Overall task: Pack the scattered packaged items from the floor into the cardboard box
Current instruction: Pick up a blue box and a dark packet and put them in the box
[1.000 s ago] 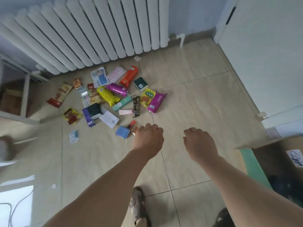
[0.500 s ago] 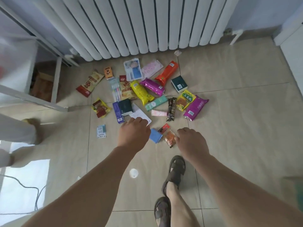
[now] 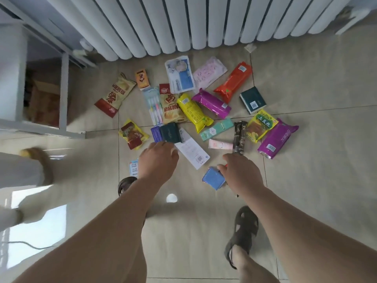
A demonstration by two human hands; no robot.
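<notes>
Head view looks straight down at a tiled floor point(image 3: 306, 180) strewn with packets in front of a white radiator point(image 3: 183, 23). Both arms reach forward over the pile. The left hand point(image 3: 158, 160) hangs above the near edge of the packets, knuckles up and fingers curled under, its fingertips by a dark green box point(image 3: 170, 135) and a white card point(image 3: 191, 151); whether it touches either one cannot be told. The right hand point(image 3: 240, 172) is lower right, fingers bent down just beside a blue pack point(image 3: 213, 178), with a scrap of red wrapper showing at its thumb; the grip itself is hidden under the hand.

Farther out lie a yellow pack point(image 3: 193, 113), a purple pack point(image 3: 212, 103), an orange pack point(image 3: 233, 82), a dark book-like box point(image 3: 253, 100), a green tube box point(image 3: 217, 129), a pink tube point(image 3: 220, 145), a dark bar point(image 3: 239, 137), a yellow-green bag point(image 3: 261, 125) and a second purple pack point(image 3: 276, 138). To the left are a toothbrush pack point(image 3: 155, 105), a red-and-tan bag point(image 3: 115, 94) and a small yellow bag point(image 3: 132, 134). All are on the floor; no packing box is seen near the hands.

A sandalled foot point(image 3: 242, 231) stands below the right hand. A white shelf frame point(image 3: 63, 94) is at left, with a brown carton point(image 3: 43, 103) under it.
</notes>
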